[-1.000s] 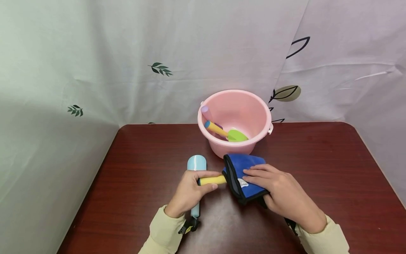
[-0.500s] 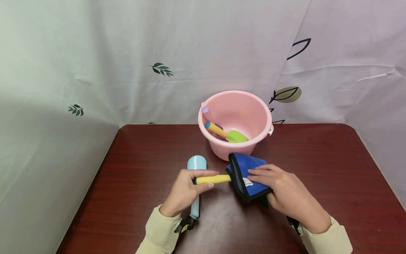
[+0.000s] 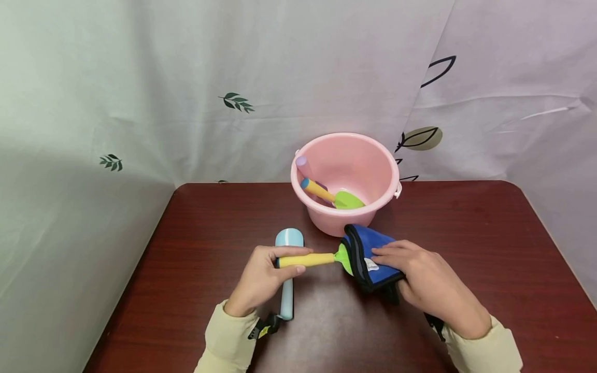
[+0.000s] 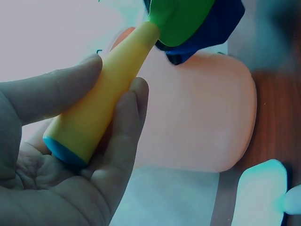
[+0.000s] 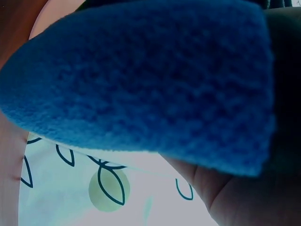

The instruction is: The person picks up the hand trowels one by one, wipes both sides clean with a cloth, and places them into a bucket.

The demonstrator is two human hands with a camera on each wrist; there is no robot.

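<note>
My left hand (image 3: 261, 277) pinches the yellow handle of a toy shovel (image 3: 312, 260) between thumb and fingers; the handle has a blue end cap. In the left wrist view its green blade (image 4: 183, 21) lies against dark blue cloth. My right hand (image 3: 431, 280) grips the folded blue cloth (image 3: 373, 246) with black edging and a small white tag, wrapped around most of the blade. Fuzzy blue cloth (image 5: 141, 89) fills much of the right wrist view, hiding the fingers. A light blue scoop (image 3: 287, 305) lies on the table beneath my left hand.
A pink bucket (image 3: 342, 220) stands just beyond the hands. Inside it lie another yellow-handled tool with a green blade (image 3: 348, 200) and a purple-handled tool (image 3: 304, 166). The dark red wooden table (image 3: 210, 233) meets a patterned white curtain (image 3: 261, 140) behind.
My left hand has moved left with the shovel, and the green blade now partly shows out of the cloth. My right hand has shifted slightly right with the cloth.
</note>
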